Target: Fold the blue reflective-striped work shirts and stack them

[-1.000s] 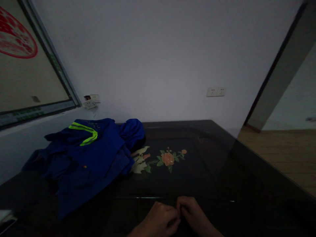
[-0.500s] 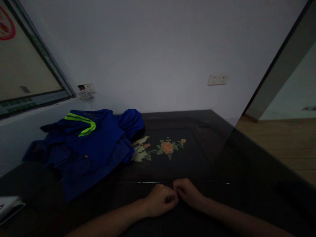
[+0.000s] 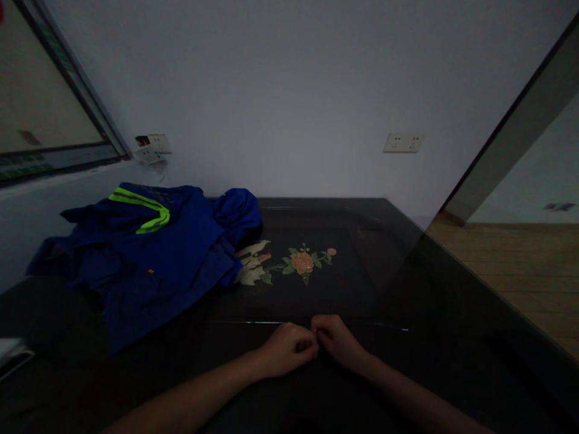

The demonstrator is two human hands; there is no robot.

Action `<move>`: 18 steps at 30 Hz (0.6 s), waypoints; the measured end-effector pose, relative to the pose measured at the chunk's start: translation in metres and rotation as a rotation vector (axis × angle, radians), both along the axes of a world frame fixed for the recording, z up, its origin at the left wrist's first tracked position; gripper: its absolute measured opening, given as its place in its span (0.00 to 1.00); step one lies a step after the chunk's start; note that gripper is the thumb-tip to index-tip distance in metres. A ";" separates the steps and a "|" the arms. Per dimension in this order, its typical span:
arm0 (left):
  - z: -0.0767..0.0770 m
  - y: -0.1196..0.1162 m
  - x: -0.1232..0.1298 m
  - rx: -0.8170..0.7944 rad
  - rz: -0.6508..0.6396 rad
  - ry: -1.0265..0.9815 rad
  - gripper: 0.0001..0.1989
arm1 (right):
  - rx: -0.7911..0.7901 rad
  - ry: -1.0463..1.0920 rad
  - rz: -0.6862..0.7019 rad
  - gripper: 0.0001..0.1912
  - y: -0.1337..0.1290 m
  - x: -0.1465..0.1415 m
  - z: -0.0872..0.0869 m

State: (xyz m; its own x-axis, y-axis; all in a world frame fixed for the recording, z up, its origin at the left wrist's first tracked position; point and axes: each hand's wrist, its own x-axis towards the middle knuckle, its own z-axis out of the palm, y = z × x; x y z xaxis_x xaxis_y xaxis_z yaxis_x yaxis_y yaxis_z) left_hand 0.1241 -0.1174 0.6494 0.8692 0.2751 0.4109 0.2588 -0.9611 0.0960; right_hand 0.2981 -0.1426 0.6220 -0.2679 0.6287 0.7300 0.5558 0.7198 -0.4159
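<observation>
Both hands rest on the dark glossy table [image 3: 362,295] near its front, knuckles touching each other. My left hand [image 3: 289,349] is curled into a loose fist, with a dark gap between thumb and fingers and nothing seen inside. Beside it on the right, my right hand [image 3: 337,340] is closed too, its fingers folded under, and no object shows in it. Beyond the hands, the table top bears a floral picture [image 3: 302,263] of an orange bloom with green leaves. A crumpled blue garment [image 3: 181,253] with yellow-green stripes lies to the left, covering part of that picture.
A white object [image 3: 13,352] sits at the far left edge. Wall sockets [image 3: 402,143] are on the pale wall behind, with others [image 3: 158,143] above the garment. A window frame [image 3: 67,158] is at upper left, and wooden floor [image 3: 506,259] shows at the right.
The camera view has shifted slightly, so the hands, garment and table picture appear a little higher and further left. Both hands keep the same closed pose, touching each other.
</observation>
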 end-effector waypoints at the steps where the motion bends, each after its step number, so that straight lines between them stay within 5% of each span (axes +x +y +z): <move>1: -0.001 -0.001 0.001 -0.003 0.012 -0.017 0.07 | 0.019 0.024 -0.021 0.12 0.001 -0.001 -0.002; 18: -0.011 -0.003 0.007 0.077 0.159 -0.030 0.09 | 0.079 0.031 -0.109 0.09 0.007 -0.007 -0.007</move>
